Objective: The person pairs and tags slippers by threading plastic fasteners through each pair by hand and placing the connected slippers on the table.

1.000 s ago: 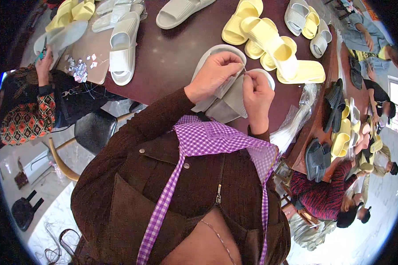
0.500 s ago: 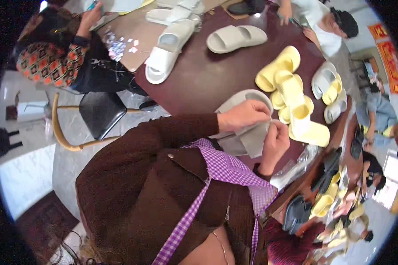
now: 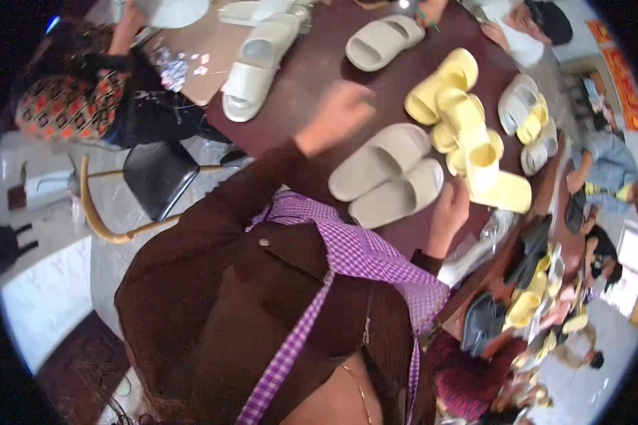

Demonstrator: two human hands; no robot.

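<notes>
Lying side by side near the middle of the frame, two grey slippers (image 3: 386, 173) rest soles down on the dark brown counter (image 3: 312, 78), touching along their long edges. Left hand (image 3: 340, 113) is raised above the counter, up and left of the pair, blurred, its fingers loosely curled with nothing between them; whether it touches anything I cannot tell. Right hand (image 3: 452, 209) sits at the lower right end of the nearer slipper, just beside or touching its edge, fingers slack and parted, its grip closed on nothing that shows. Both forearms come up in brown sleeves (image 3: 255, 191) over a purple checked shirt (image 3: 347, 248).

Right of the grey pair, a heap of yellow slippers (image 3: 468, 134) is piled together, the lowest one reaching toward the right hand. Further right lie grey slippers with yellow ones tucked inside them (image 3: 528, 117). Toward the upper middle, one more grey slipper (image 3: 384, 42) lies alone, and at upper left a pale cream pair (image 3: 259, 64) lies near some shiny scraps (image 3: 174, 67). Clear plastic wrap (image 3: 485, 241) hangs at the counter's right edge. Another person in a patterned top (image 3: 71, 106) sits at upper left, beside a black chair (image 3: 156, 173)
</notes>
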